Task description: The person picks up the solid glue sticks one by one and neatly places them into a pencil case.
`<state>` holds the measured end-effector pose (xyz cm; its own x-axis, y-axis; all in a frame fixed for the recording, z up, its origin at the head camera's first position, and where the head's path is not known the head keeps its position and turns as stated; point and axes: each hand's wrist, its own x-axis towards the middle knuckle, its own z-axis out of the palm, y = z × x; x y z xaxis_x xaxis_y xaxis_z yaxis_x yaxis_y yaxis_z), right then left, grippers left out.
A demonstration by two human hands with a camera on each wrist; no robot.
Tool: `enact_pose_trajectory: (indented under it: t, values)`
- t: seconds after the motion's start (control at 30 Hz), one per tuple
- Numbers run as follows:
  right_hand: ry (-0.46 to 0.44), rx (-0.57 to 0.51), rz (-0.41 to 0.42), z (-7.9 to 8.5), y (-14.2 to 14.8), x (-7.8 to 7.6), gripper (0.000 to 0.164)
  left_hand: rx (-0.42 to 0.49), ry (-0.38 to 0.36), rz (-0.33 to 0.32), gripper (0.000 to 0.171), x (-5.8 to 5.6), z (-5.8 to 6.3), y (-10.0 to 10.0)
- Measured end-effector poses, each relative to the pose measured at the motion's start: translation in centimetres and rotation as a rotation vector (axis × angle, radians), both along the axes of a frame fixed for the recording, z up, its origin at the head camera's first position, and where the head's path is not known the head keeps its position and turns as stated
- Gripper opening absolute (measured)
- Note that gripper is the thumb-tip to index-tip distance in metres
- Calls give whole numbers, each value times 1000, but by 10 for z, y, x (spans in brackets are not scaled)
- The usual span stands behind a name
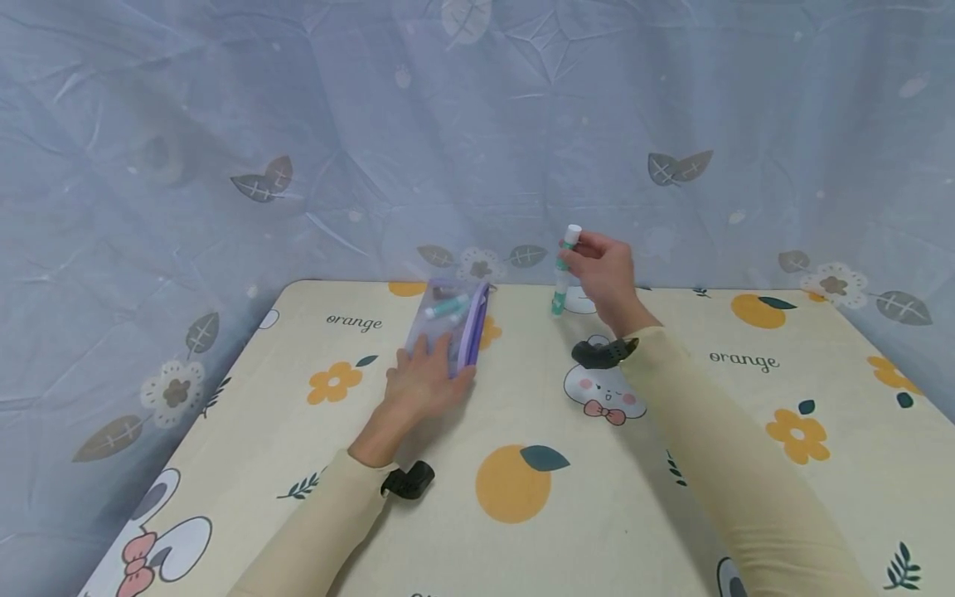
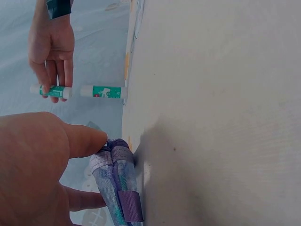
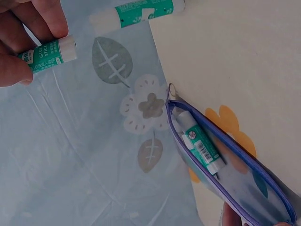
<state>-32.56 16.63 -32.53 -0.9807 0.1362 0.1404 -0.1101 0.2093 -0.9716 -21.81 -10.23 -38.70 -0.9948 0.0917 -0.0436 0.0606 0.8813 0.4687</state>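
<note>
My right hand (image 1: 606,274) pinches a green-and-white glue stick (image 3: 47,54) between thumb and fingers, above the far side of the table. A second glue stick (image 2: 107,92) stands upright on the table just below it, with a small gap between the two in both wrist views. To the left lies a see-through mesh pencil pouch (image 1: 472,332) with purple zipper edges. Its zipper is undone, and the right wrist view looks into it. Inside rests a glue stick (image 3: 202,146), with part of another beside it. My left hand (image 1: 425,381) holds the pouch's near end between thumb and fingers.
A pale tablecloth (image 1: 418,531) printed with oranges, flowers and bunnies covers the table. Behind its far edge hangs a blue-grey patterned curtain (image 1: 477,149). Dark bands (image 1: 600,354) circle both wrists.
</note>
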Motion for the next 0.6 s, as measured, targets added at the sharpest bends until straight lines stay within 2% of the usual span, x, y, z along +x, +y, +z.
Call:
enact_pose_trajectory:
  t: [0.6]
  values:
    - [-5,40,41,-1,-30,1,44,-17,-3,0,77,0,0,1]
